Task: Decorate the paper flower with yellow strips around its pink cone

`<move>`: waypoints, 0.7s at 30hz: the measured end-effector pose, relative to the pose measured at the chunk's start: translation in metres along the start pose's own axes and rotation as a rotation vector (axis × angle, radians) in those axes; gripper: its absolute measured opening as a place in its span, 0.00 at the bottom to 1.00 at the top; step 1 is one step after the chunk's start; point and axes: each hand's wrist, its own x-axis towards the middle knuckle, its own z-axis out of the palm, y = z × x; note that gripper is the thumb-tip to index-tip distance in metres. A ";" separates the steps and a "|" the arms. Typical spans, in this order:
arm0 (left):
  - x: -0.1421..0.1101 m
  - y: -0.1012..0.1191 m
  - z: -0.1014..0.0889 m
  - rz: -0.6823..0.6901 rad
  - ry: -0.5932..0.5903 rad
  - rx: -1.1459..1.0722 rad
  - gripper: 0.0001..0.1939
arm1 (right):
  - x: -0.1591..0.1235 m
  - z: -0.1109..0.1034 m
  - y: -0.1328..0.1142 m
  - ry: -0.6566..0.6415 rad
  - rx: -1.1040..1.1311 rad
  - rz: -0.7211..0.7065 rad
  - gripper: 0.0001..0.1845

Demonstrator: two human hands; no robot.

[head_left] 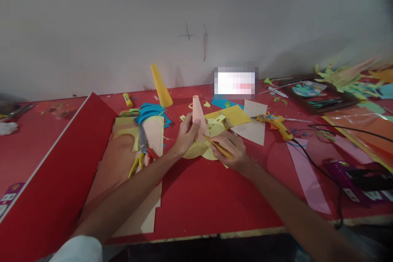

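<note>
My left hand (pixel 188 136) grips a pale pink paper cone (pixel 199 115) that stands narrow end up. In my right hand (pixel 231 147) is a yellow pencil (pixel 221 148), its tip at the lower right side of the cone. Beneath the cone and both hands lies a pale yellow paper cut-out (pixel 192 150) with rounded lobes and small drawn marks. A taller yellow paper cone (pixel 161 86) stands behind, to the left. Scissors (pixel 143 143) with red and yellow handles rest on paper sheets beside my left forearm.
A yellow glue gun (pixel 276 125) with a black cable lies at the right. Blue paper pieces (pixel 150 112) and a yellow sheet (pixel 235 115) are around the middle. A red board (pixel 67 163) slants up at the left. A dark tray (pixel 319 108) sits at the back right.
</note>
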 end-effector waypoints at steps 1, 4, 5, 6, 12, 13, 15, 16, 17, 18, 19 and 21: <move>0.000 0.001 0.000 0.007 0.003 0.005 0.22 | 0.000 -0.001 0.000 0.018 0.002 0.002 0.12; 0.002 0.002 0.000 0.032 -0.006 0.033 0.22 | 0.002 -0.004 0.000 0.074 0.003 0.014 0.14; 0.002 0.002 0.000 0.034 -0.014 0.037 0.22 | 0.002 -0.005 0.000 0.088 0.004 0.016 0.14; 0.003 0.002 0.000 0.031 -0.021 0.035 0.21 | 0.002 -0.005 0.000 0.103 0.004 0.015 0.15; 0.005 -0.003 -0.003 -0.010 -0.049 0.010 0.19 | -0.002 0.002 0.001 0.122 0.000 0.024 0.16; 0.005 -0.003 -0.004 -0.016 -0.050 0.005 0.19 | -0.002 0.003 0.001 0.126 0.001 0.044 0.16; 0.004 -0.002 -0.004 -0.027 -0.050 -0.003 0.18 | -0.003 0.006 0.001 0.137 0.005 0.082 0.15; 0.004 -0.001 -0.003 -0.031 -0.049 -0.004 0.18 | -0.003 0.007 0.001 0.138 0.006 0.093 0.14; 0.004 -0.001 -0.003 -0.034 -0.045 -0.003 0.18 | -0.003 0.008 0.001 0.133 0.006 0.100 0.13; 0.004 -0.001 -0.004 -0.040 -0.040 -0.001 0.18 | -0.003 0.009 0.001 0.124 0.006 0.102 0.13; 0.004 -0.002 -0.004 -0.045 -0.035 0.001 0.18 | -0.003 0.009 0.001 0.112 0.006 0.101 0.12; 0.005 -0.004 -0.005 -0.047 -0.028 0.008 0.19 | -0.003 0.010 0.002 0.092 0.011 0.093 0.11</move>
